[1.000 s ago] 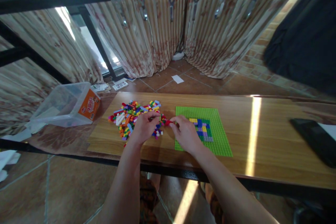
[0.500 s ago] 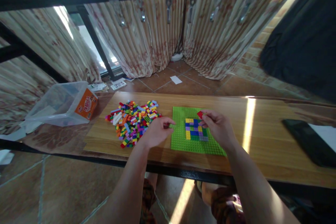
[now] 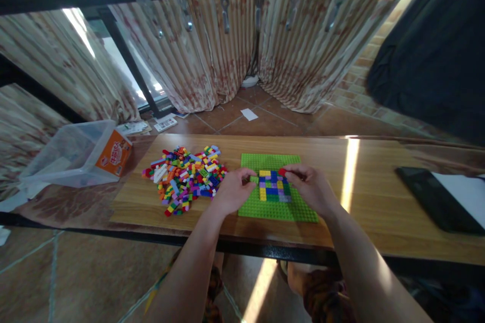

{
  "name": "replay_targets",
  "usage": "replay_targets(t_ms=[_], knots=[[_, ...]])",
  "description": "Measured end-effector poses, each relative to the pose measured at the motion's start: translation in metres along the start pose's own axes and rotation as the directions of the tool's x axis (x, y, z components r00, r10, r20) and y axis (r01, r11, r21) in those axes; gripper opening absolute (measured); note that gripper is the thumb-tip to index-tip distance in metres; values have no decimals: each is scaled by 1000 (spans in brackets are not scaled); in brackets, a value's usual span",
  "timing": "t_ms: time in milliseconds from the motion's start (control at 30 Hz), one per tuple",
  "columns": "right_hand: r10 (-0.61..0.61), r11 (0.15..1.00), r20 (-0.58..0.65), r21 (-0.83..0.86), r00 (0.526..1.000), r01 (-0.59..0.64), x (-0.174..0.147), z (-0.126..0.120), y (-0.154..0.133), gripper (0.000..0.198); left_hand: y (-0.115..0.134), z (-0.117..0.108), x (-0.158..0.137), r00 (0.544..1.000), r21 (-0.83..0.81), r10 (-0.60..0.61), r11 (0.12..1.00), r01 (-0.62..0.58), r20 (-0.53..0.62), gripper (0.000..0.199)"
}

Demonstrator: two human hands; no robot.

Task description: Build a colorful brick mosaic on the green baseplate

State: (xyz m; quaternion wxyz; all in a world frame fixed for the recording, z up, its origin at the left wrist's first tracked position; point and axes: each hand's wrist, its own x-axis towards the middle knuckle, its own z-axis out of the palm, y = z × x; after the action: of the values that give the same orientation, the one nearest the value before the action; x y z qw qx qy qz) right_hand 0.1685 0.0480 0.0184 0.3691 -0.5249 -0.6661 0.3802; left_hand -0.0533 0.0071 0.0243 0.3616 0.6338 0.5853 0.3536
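On the green baseplate sits a flat patch of building bricks in yellow, blue, purple, green and grey. My right hand pinches a small red brick against the patch's far right corner; its fingertips partly cover that corner. Over the plate's left part, my left hand has thumb and forefinger apart beside the patch's left edge. Green shows between these fingers, and I see no separate brick held there. A loose pile of mixed bricks lies left of the plate.
The wooden board bears the plate and pile. A clear plastic box with an orange label stands at the far left. On the right lie a black flat object and white paper. Curtains hang behind.
My right hand has lowered the red brick from above the plate to the patch's far right corner. My left hand has moved right, closer to the patch. The camera view has shifted slightly.
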Motion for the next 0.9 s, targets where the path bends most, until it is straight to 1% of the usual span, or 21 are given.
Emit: replay_targets(t_ms=[200,367,533,633,700,900], knots=[[-6,999,-26,-39,1000,5,-1,-2,-3,25,3,9,4,999,14,-3,1000,4,-55,17],[3,1000,-34,-30,999,-4,-2,-3,-3,25,9,12,7,998,127,5,992,3,-64,15],[15,1000,-29,-5,999,-15,0,-2,0,25,15,17,6,993,257,-34,964,61,-109,10],[13,1000,-30,6,999,-13,1,-2,2,24,17,24,3,984,354,-57,928,113,-166,13],[21,1000,-30,11,999,-21,1,-2,1,24,19,28,1,980,403,-77,904,146,-182,16],[23,999,-32,25,999,-22,-1,-1,-1,23,21,30,0,980,454,-110,874,173,-163,23]])
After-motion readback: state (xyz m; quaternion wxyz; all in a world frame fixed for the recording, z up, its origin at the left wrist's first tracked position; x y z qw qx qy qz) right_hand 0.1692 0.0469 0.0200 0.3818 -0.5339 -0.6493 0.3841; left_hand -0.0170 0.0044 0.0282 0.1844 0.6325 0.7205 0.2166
